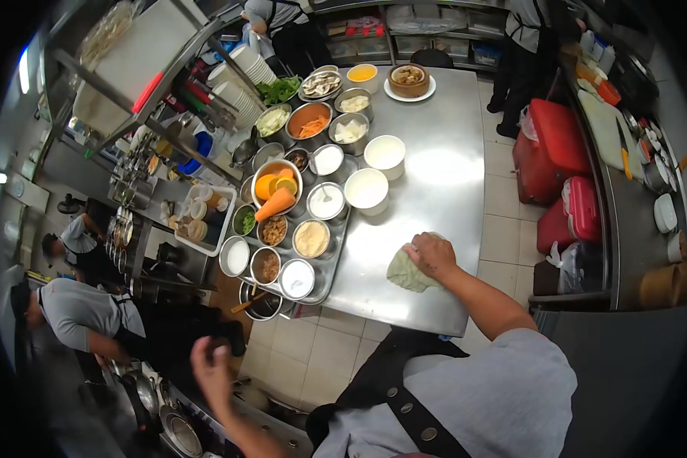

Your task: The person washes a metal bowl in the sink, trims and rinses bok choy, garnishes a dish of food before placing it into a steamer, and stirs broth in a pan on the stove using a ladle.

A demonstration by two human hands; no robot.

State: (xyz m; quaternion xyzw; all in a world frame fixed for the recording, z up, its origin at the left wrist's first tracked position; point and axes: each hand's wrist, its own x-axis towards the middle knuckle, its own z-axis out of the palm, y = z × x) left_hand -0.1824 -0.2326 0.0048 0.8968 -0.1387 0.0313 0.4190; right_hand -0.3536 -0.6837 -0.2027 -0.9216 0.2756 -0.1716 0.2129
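On the steel table [389, 294], my right hand [433, 255] presses down on a pale green cloth [411, 269], its fingers closed over the bunched edge. My left hand [212, 378] is held in the air left of my body, away from the table. It is slightly blurred, with loosely bent fingers apart and nothing visible in them. Left of the cloth is a metal tray [336, 263] of small containers, including a tub of white powder [297, 279] and a tub of pale yellow paste [311, 238].
Two white tubs [366, 191] stand near the table's middle, with a bowl on a white plate [429, 90] farther back. A carrot [275, 204] lies across a metal bowl. Red coolers [553, 145] stand at right. A co-worker [91, 313] bends over the stove area at left.
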